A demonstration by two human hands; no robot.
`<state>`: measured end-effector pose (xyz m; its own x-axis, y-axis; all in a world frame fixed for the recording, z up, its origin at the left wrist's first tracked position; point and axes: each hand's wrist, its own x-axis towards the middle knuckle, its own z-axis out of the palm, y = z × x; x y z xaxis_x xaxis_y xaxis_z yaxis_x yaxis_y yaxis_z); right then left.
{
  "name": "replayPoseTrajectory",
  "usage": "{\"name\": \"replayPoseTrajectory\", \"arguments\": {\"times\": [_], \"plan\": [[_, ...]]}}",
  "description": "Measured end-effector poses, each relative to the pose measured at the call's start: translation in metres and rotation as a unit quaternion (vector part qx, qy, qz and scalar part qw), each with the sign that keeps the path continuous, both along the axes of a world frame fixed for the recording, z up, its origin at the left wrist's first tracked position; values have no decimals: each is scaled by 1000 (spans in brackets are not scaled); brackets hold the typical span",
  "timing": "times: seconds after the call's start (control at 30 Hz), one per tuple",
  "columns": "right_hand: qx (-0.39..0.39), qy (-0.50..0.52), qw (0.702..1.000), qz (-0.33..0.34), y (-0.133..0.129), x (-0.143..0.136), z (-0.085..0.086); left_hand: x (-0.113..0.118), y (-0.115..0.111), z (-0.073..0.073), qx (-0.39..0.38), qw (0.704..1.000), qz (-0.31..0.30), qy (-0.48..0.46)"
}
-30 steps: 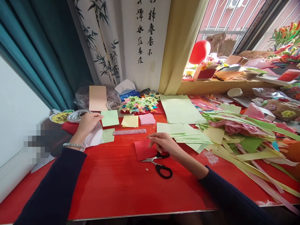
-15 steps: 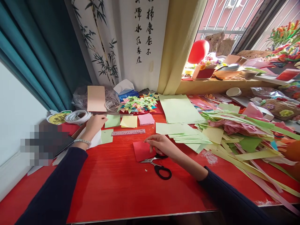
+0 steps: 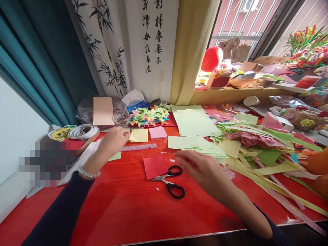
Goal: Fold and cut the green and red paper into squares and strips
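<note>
My left hand, a beaded bracelet at its wrist, hovers over the green paper squares with fingers curled together; whether they hold anything is hidden. Just beyond its fingertips lie a stack of yellow squares and a stack of pink squares. A pink ruler runs to the right from under it. My right hand is raised right of the scissors, fingers extended and apart, with nothing visible in it. Black-handled scissors lie partly spread, their blades by a red paper square.
Green paper sheets and cut green pieces lie beyond my right hand. Paper strips are heaped at the right. Folded paper stars pile up at the back. A tape roll sits at the left.
My left hand has shifted right, now covering the green squares. My right hand has moved right and nearer, off the red paper and scissors. A small white scrap now shows beside the red square.
</note>
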<state>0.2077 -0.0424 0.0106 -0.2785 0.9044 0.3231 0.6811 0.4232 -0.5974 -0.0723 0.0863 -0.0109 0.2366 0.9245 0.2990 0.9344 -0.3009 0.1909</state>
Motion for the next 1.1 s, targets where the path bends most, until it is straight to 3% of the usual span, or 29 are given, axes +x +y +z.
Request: {"name": "replayPoseTrajectory", "arguments": {"times": [0.1, 0.13, 0.2, 0.3, 0.43, 0.57, 0.73, 0.93, 1.1], "plan": [[69, -92, 993, -1, -20, 18, -10, 47, -36, 0, -44, 978, -200, 26], [86, -97, 991, -23, -23, 29, -13, 60, -46, -2, -53, 969, -237, 42], [104, -100, 984, -106, -24, 57, -14, 80, -57, -8, -67, 959, -270, 53], [77, -175, 955, -225, -16, 108, -14, 101, -55, -17, -54, 956, -279, 67], [67, -287, 944, -145, -2, 149, -25, 128, -32, -24, 3, 944, -315, 97], [75, -325, 939, -82, 9, 147, -42, 149, -17, -20, -20, 940, -320, 120], [108, -319, 940, -50, 26, 133, -53, 160, -17, -11, -15, 948, -302, 103], [179, -314, 931, -56, 45, 122, -55, 180, -23, -9, -47, 940, -331, 62], [215, -320, 923, 9, 61, 123, -49, 182, -23, -1, -78, 932, -351, -46]]}}
